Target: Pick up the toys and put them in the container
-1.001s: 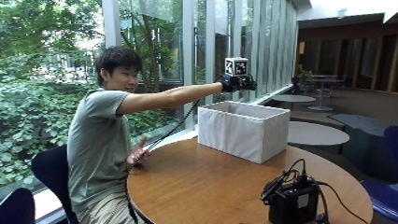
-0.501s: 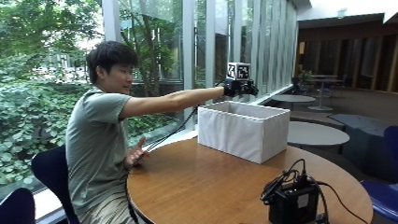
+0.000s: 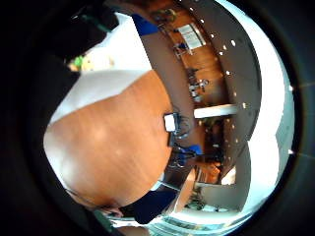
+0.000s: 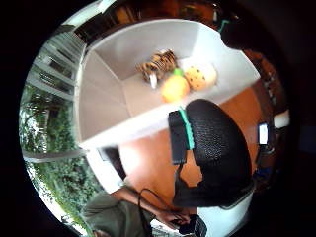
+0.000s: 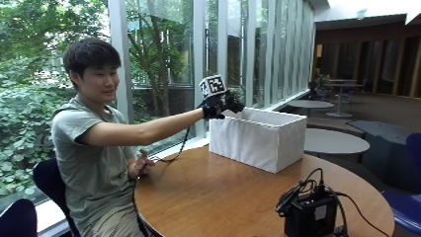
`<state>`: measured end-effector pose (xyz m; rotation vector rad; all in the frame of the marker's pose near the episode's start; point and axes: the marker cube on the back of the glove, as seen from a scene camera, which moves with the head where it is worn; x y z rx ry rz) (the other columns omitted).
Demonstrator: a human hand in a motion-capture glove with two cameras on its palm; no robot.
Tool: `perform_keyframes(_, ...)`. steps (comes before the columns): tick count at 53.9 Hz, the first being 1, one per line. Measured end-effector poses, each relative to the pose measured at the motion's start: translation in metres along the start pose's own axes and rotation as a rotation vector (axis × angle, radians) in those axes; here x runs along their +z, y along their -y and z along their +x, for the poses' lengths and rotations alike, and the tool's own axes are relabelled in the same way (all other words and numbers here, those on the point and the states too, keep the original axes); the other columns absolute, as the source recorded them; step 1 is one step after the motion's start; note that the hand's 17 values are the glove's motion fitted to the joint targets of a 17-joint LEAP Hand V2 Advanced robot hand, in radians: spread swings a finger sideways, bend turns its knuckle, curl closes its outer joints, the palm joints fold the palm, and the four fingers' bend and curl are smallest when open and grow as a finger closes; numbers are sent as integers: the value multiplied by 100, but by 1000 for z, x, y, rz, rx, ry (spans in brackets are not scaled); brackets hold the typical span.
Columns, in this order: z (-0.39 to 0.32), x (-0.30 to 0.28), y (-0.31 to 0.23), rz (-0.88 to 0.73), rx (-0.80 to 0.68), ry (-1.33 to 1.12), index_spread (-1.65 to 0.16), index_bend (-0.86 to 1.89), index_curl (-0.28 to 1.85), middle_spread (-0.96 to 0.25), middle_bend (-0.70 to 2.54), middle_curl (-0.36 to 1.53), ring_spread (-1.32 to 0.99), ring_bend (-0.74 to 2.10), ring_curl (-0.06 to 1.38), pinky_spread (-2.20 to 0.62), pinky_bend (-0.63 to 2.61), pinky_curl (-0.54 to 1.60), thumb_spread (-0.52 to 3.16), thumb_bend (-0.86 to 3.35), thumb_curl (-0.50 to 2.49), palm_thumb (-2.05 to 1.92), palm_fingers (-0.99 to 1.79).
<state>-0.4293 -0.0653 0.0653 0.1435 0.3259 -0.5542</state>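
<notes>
Hand (image 5: 220,104) is withdrawn toward the near rim of the container (image 5: 263,143), fingers relaxed, nothing held; toys (image 4: 175,79) are lodged inside, below it.

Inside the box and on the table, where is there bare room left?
In the box, the floor by the window-side wall is bare; the tiger, orange ball and cookie toy crowd the far end. The table is bare between box and black device.
</notes>
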Motion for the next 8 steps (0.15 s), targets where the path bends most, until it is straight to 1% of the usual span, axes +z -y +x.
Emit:
perform_keyframes(4,13,16,-21,91,25,52,-29,24,43,-21,33,35,-19,34,38,-4,55,30,151,-2,31,0,25)
perform_keyframes(8,21,21,-26,126,70,106,-30,22,43,-21,33,35,-21,33,37,-4,55,30,152,-2,29,-2,25)
